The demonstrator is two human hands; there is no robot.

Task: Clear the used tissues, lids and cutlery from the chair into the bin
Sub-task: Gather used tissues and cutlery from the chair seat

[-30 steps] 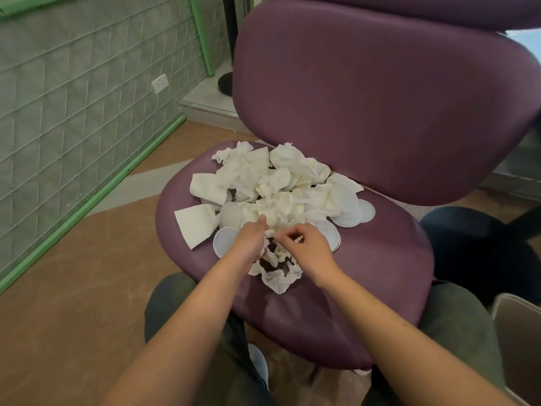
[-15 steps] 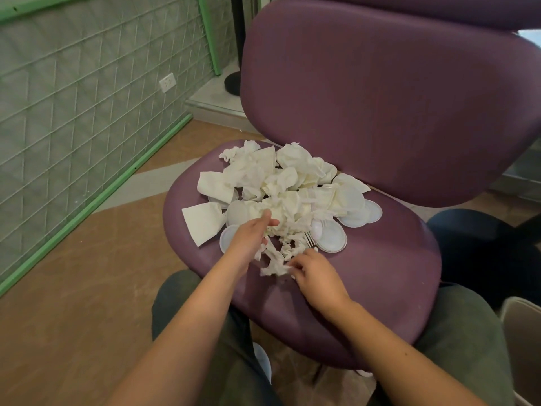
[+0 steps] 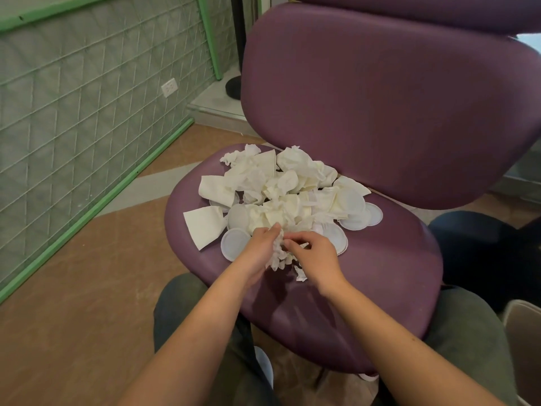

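White crumpled tissue wad [image 3: 278, 254] lay at near edge of pile, your left hand [image 3: 257, 249] and right hand [image 3: 314, 253] both clenched round it; half second before, hands were apart, so gathering had begun. Tissues [image 3: 263, 183] and lids [image 3: 234, 243] sat on purple chair seat [image 3: 380, 273]. Bin [image 3: 524, 347] stood right of seat, contents unseen. Cutlery hidden.
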